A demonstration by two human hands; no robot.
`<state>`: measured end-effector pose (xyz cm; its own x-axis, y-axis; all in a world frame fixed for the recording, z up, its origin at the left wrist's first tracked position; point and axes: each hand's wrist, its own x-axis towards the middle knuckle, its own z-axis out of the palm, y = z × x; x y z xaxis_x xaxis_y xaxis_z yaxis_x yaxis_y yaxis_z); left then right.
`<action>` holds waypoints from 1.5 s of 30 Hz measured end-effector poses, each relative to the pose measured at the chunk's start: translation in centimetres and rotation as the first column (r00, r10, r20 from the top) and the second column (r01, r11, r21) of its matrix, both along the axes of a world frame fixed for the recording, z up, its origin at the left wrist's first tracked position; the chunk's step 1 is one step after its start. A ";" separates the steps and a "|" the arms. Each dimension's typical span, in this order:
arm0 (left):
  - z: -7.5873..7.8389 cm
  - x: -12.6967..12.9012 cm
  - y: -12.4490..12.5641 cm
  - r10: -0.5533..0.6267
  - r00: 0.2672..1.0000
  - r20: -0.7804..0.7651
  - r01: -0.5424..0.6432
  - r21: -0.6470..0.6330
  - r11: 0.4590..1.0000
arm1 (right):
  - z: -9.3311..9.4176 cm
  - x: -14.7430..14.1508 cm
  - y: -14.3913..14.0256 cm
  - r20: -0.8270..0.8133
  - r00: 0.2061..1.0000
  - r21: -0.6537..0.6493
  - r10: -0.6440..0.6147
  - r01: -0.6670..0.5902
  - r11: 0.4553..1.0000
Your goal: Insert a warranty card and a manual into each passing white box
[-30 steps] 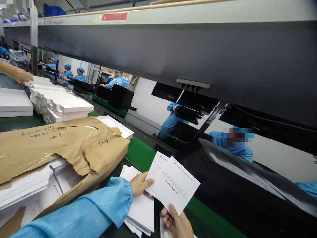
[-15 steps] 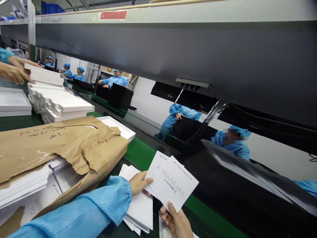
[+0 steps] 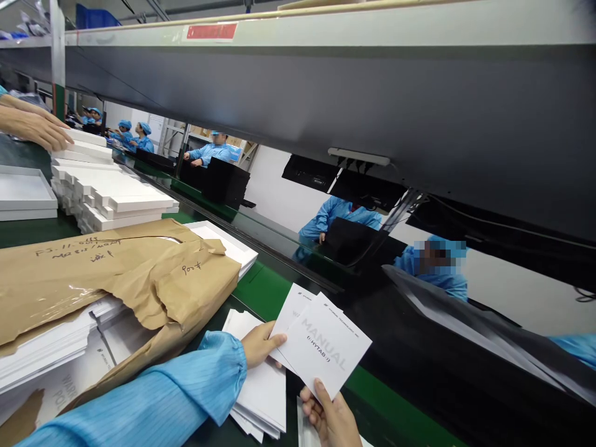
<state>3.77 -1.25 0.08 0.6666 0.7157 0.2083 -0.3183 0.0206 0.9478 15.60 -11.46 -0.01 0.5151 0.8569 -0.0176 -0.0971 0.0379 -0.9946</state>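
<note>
Manuals [image 3: 321, 344] held above a paper stack [image 3: 261, 388], torn parcel [image 3: 116, 279] to the left, boxes [image 3: 112, 195] behind it

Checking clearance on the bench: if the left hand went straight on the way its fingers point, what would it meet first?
Probably nothing new: the left hand already touches the manual booklets, which lie directly in that line.

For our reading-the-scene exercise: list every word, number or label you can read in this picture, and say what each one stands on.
"MANUAL" and "HYTAB": on the front booklet, held by the right hand and left hand.
Small line atop that booklet: too small to read.
"900" with a mark after it: handwritten on the brown paper wrapping.
Handwritten lines at the wrapping's upper left: too scrawled to read.
Red label on the overhead shelf: blurred.
</note>
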 end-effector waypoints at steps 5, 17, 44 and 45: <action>0.0 0.0 0.0 0.001 1.000 -0.009 -0.001 0.001 1.000 | 0.0 0.0 0.0 0.007 1.000 -0.001 -0.018 0.018 1.000; -0.1 -0.1 0.1 0.007 1.000 -0.029 -0.006 0.008 1.000 | -0.2 0.0 0.0 0.011 1.000 0.017 0.006 -0.006 1.000; 0.2 -0.4 -0.1 -0.031 0.999 0.008 0.032 -0.085 0.996 | 0.5 -0.5 -1.0 0.019 0.997 0.051 0.081 -0.082 0.995; 0.2 -0.4 -0.1 -0.034 0.999 0.008 0.034 -0.087 0.996 | 0.5 -0.4 -1.0 0.014 0.997 0.049 0.082 -0.083 0.995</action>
